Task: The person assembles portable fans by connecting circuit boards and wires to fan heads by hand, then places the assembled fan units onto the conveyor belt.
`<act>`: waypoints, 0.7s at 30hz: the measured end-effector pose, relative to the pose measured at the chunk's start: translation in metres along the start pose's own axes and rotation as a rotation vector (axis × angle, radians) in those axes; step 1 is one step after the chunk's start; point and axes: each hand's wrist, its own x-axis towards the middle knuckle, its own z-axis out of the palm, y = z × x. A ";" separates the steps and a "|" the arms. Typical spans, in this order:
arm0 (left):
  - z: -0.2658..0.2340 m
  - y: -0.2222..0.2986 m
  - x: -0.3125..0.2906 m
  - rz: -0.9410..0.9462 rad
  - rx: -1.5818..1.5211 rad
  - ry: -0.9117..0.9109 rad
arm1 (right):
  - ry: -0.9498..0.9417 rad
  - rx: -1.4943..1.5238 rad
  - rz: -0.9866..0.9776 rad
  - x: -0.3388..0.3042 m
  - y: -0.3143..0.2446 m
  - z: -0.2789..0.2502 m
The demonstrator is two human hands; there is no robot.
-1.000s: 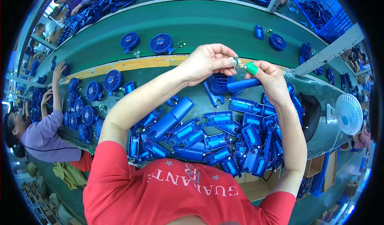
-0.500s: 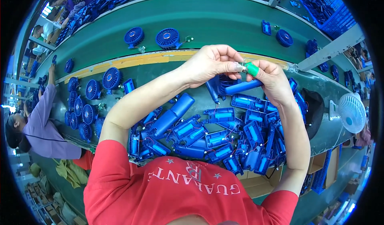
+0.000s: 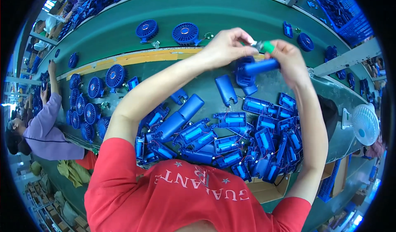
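Note:
My left hand (image 3: 228, 48) is closed in a pinch on a small pale part (image 3: 257, 45), too blurred to name more exactly. My right hand (image 3: 293, 63) meets it from the other side, a green covering (image 3: 268, 47) on one fingertip. Against the right palm and fingers lies a blue handle piece (image 3: 262, 66), apparently part of a blue handheld fan (image 3: 246, 74) that hangs below both hands. A blue shell (image 3: 225, 88) rests on the bench just nearer to me. Closer to my body is a heap of blue handle housings (image 3: 231, 120), many with light-blue cells and thin wires.
Several blue fan heads (image 3: 90, 116) stand at the left of the bench. Beyond the yellow-taped edge (image 3: 144, 62) a green belt (image 3: 231, 17) carries more fans. A metal post (image 3: 350, 59), a white fan (image 3: 365, 125) and a dark cloth (image 3: 328, 114) are at right. A co-worker (image 3: 51, 137) sits at left.
Both hands have moved up and away from me, the blue fan and handle piece now raised with them. The shell stays on the bench. Fans on the belt sit farther right.

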 end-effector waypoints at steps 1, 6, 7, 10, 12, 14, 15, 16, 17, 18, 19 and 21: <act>-0.010 -0.017 0.009 0.077 0.186 0.072 | 0.078 0.069 0.018 0.015 -0.004 -0.005; -0.095 -0.103 0.017 0.160 1.006 0.078 | 0.201 -0.164 -0.218 0.064 -0.010 -0.040; -0.104 -0.119 0.019 0.143 1.115 0.066 | 0.257 -0.514 -0.297 0.065 0.002 -0.049; -0.147 -0.140 -0.002 0.000 1.277 0.106 | 0.260 -1.059 -0.718 0.066 0.040 0.008; -0.130 -0.144 0.015 -0.048 1.301 0.101 | -0.030 -1.065 -0.059 0.036 0.049 0.014; -0.133 -0.146 0.020 -0.025 1.244 0.105 | -0.267 -1.200 0.024 0.023 0.087 0.032; -0.134 -0.149 0.020 -0.016 1.216 0.104 | -0.228 -1.144 -0.001 0.016 0.104 0.039; -0.141 -0.150 0.016 -0.015 1.195 0.110 | -0.197 -1.083 -0.036 0.014 0.107 0.049; -0.148 -0.150 0.013 -0.014 1.174 0.116 | -0.211 -1.034 -0.076 0.014 0.106 0.053; -0.152 -0.152 0.009 -0.011 1.151 0.121 | -0.213 -1.033 -0.080 0.012 0.105 0.056; -0.156 -0.152 0.005 -0.008 1.129 0.126 | -0.210 -0.983 -0.077 0.010 0.103 0.059; -0.163 -0.151 -0.002 -0.002 1.087 0.140 | -0.210 -0.932 -0.080 0.007 0.094 0.064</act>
